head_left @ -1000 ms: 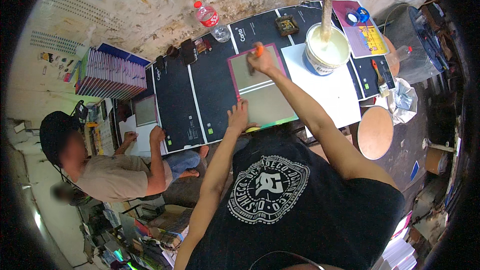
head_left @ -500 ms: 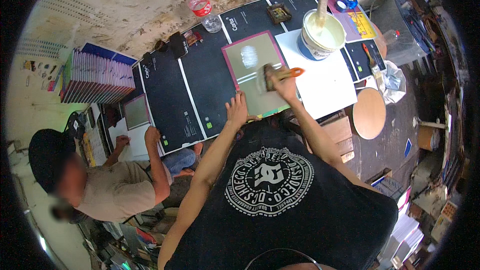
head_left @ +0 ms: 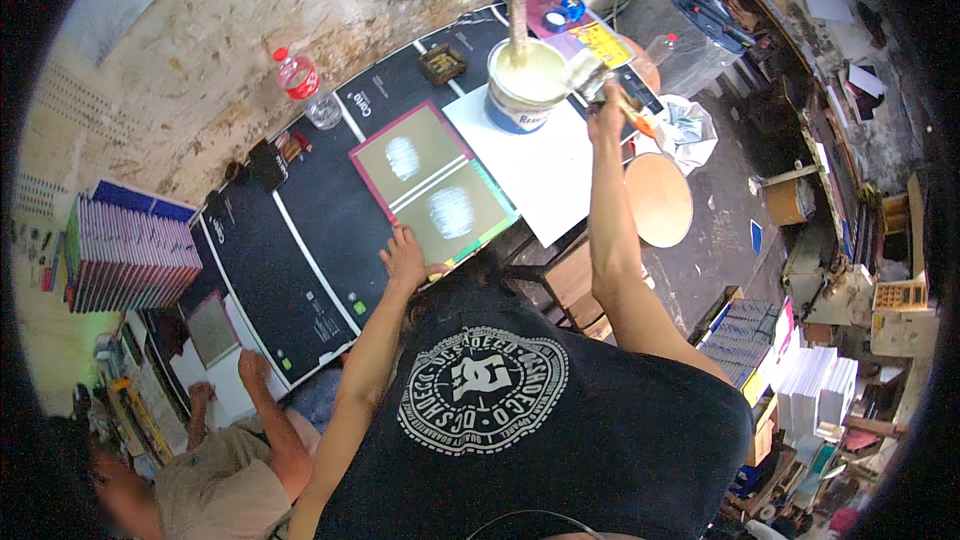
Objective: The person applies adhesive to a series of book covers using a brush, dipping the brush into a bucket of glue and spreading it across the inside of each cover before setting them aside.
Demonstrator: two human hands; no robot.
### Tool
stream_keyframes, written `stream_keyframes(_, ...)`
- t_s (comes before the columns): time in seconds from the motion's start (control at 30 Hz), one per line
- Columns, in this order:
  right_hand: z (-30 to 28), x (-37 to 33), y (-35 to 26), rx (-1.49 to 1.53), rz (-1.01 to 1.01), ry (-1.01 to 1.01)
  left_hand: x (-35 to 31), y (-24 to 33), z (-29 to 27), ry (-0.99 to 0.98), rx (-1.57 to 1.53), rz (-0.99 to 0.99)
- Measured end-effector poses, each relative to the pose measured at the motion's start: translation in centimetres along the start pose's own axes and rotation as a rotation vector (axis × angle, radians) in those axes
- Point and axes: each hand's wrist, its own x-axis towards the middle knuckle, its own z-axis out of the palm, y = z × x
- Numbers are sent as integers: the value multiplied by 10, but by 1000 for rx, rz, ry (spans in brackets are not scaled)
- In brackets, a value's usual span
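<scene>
My right hand (head_left: 606,120) is closed round the handle of a wide brush (head_left: 592,80), its orange end pointing down to the right. The brush's pale, wet bristles are at the right rim of a bucket (head_left: 520,120) of cream-coloured paste; whether they touch it I cannot tell. A wooden stick (head_left: 516,0) stands in the paste. My left hand (head_left: 404,258) lies with fingers spread on the near left edge of a grey-brown panel (head_left: 425,220). The panel has a maroon and green border, two white lines and two white wet patches.
Under the bucket lies a white sheet (head_left: 545,190). A plastic bottle (head_left: 308,88) with a red cap stands near the wall, and a small box (head_left: 442,64) beyond the panel. At left, a book stack (head_left: 135,255) stands near a co-worker (head_left: 225,460). A round stool (head_left: 658,200) is at right.
My right hand has carried the brush from the panel to the right, up to the bucket. A second white patch now shows on the panel's near half. The whole view has turned rightward.
</scene>
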Motion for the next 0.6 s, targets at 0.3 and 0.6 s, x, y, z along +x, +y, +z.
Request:
stream_keyframes(0.3, -41, -7, -9, -1113, -341, 136, -3, -2, 6, 22, -69, -61)
stream_keyframes(0.6, -9, -5, 1, -1344, -1162, -578, -1, 5, -8, 13, -21, -54)
